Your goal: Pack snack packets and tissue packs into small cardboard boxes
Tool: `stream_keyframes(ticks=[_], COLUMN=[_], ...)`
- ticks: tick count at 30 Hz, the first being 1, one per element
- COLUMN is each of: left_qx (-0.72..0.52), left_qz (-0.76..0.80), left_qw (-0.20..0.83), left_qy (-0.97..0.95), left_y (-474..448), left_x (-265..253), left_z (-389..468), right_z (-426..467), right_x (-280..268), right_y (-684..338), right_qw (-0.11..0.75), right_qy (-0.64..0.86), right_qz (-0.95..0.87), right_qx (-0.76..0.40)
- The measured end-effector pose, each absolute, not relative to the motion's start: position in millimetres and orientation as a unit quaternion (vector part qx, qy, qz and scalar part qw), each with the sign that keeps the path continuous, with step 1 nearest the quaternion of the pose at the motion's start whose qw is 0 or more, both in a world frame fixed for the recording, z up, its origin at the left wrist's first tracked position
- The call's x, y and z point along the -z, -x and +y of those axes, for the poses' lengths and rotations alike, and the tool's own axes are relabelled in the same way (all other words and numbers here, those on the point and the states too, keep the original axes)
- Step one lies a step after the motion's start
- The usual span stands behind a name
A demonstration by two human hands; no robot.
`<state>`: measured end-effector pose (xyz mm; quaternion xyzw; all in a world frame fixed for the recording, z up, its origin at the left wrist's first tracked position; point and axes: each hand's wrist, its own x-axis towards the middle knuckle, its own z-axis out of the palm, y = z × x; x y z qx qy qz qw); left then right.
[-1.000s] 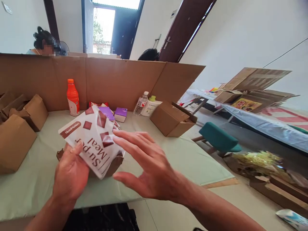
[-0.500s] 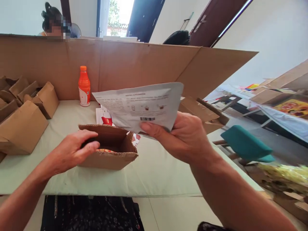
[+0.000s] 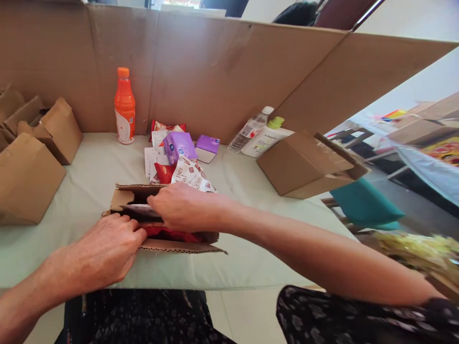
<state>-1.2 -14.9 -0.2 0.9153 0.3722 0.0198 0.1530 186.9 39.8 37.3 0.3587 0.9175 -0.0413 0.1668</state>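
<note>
While the left hand (image 3: pixel 105 251) bends its fingers over the near wall of an open brown corrugated cardboard box (image 3: pixel 182 246), gripping it toward the left end, the right hand (image 3: pixel 182 208) reaches inside, its fingers curled and close together against a flat silvery-grey pouch (image 3: pixel 139 210); the fingertips are hidden, so I cannot tell whether they pinch it. That pouch is inside the box, its pale top edge showing, with a glossy red packet (image 3: pixel 170 233) nearer the front. The box sits on a pale-green-covered tabletop (image 3: pixel 233 270). Just beyond it lie white pouches with brown lettering (image 3: pixel 188 174) and a purple pack (image 3: pixel 180 147), with a purple-and-white pack (image 3: pixel 208 149) to the right. An orange plastic bottle (image 3: pixel 124 107) stands behind, at the left. Near the right end, a clear plastic bottle (image 3: pixel 247 134) and a white bottle with a lime-green cap (image 3: pixel 265 142) are side by side, next to another brown cardboard box (image 3: pixel 290 165).
</note>
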Motion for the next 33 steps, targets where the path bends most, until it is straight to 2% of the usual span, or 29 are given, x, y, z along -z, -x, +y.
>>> stream_keyframes(ticks=[5,9,12,18,20,22,25,28,33], left_qx=[0.087,0.08,0.075,0.033,0.06,0.064,0.032,0.024,0.018], left_qz=[0.398,0.406,0.393,0.341,0.343,0.356,0.368,0.37,0.372], left_qw=[0.11,0.099,0.087,0.102,0.136,0.159,0.162,0.153,0.143], left_qy=[-0.907,-0.905,-0.912,-0.934,-0.927,-0.919,-0.915,-0.916,-0.917], left_y=[-1.3,-2.7,-2.9,-11.6,-15.4,-17.2,-15.8,-11.3,-9.7], left_x=[-9.6,-15.3,-14.8,-17.4,-18.8,-19.0,-16.6,-11.6,-10.5], left_z=[-10.3,-3.5,4.3,24.7,28.8,29.1,24.1,18.0,15.4], right_z=[60.4,64.0,57.5,25.5,26.3,38.8,71.1,102.2,127.7], right_x=[-2.3,-6.1,-20.2,-40.2,-30.5,-8.8,37.4,79.8,101.2], right_y=[-181.0,-192.4,-213.7,-308.2,-341.2,-364.4,-375.8,-367.6,-350.9], right_qw=[0.27,0.239,0.144,-0.196,-0.26,-0.25,-0.15,-0.067,-0.016], right_qy=[-0.315,-0.328,-0.318,-0.34,-0.397,-0.465,-0.512,-0.469,-0.428], right_qz=[0.888,0.888,0.909,0.876,0.839,0.815,0.826,0.875,0.904], right_qx=[0.199,0.218,0.228,0.281,0.265,0.239,0.183,0.103,0.01])
